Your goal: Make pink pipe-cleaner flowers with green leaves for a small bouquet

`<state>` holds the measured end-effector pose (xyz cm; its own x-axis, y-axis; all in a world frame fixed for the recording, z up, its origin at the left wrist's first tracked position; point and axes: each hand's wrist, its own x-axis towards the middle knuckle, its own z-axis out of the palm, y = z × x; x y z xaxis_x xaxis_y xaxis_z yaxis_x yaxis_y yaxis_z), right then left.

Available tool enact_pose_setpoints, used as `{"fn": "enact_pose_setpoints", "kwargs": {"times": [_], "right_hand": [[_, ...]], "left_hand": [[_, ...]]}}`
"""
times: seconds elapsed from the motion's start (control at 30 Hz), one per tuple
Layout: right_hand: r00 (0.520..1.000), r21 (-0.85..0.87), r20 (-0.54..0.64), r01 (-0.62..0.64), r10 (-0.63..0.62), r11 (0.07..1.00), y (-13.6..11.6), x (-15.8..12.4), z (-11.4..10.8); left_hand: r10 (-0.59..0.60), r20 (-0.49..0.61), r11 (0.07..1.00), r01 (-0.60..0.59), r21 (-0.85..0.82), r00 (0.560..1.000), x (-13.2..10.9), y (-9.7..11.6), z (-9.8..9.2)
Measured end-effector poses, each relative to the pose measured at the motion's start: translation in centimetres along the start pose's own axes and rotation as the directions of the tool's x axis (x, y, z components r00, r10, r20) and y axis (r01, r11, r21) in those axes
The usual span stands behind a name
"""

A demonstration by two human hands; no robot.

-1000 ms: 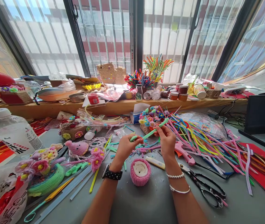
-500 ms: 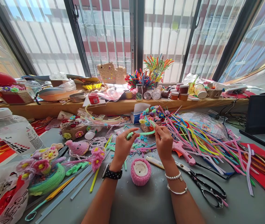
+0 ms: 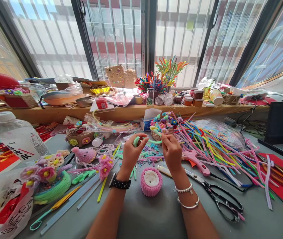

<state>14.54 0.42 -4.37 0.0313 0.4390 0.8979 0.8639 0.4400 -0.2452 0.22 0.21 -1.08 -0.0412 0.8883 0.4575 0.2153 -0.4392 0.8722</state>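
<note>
A mint-green pipe cleaner (image 3: 153,141) is bent into a curve between both my hands above the grey table (image 3: 146,215). My left hand (image 3: 131,153) pinches its left end, fingers closed, a black watch on the wrist. My right hand (image 3: 171,151) pinches the right end, fingers closed, with bracelets on the wrist. Just below the hands stands a small pink fuzzy cup (image 3: 151,181) with a white inside.
A big heap of coloured pipe cleaners (image 3: 221,149) spreads to the right, with a pink glue gun (image 3: 195,158) and black scissors (image 3: 218,199) in front. A water bottle (image 3: 19,136) and fuzzy flower baskets (image 3: 47,181) sit left. The window ledge (image 3: 121,113) is cluttered.
The green pipe cleaner was straight and slanted a second ago; now it is bent into an arc. Both hands have moved closer together and slightly away from me.
</note>
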Motion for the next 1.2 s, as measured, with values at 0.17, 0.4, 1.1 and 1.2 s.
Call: {"fn": "enact_pose_setpoints", "kwargs": {"times": [0.17, 0.4, 1.1, 1.2], "right_hand": [[0.999, 0.054, 0.005, -0.035, 0.035, 0.998, -0.2, -0.1, 0.2], [0.998, 0.128, 0.052, -0.036, 0.03, 0.991, -0.8, -0.2, 0.4], [0.951, 0.31, 0.299, -0.024, -0.074, 0.95, -1.4, -0.3, 0.5], [0.947, 0.369, 0.318, -0.075, -0.05, 0.926, -1.6, -0.1, 0.4]], "left_hand": [[-0.175, 0.014, 0.942, 0.171, -0.29, 0.985, 0.0, 0.2, 0.4], [-0.126, -0.081, 0.947, 0.096, -0.306, 0.989, 0.0, -0.2, 0.2], [-0.176, 0.039, 0.932, 0.179, -0.314, 0.984, 0.3, -0.6, -0.5], [-0.211, 0.008, 0.919, 0.201, -0.338, 0.977, 0.3, -0.4, -0.6]]}}
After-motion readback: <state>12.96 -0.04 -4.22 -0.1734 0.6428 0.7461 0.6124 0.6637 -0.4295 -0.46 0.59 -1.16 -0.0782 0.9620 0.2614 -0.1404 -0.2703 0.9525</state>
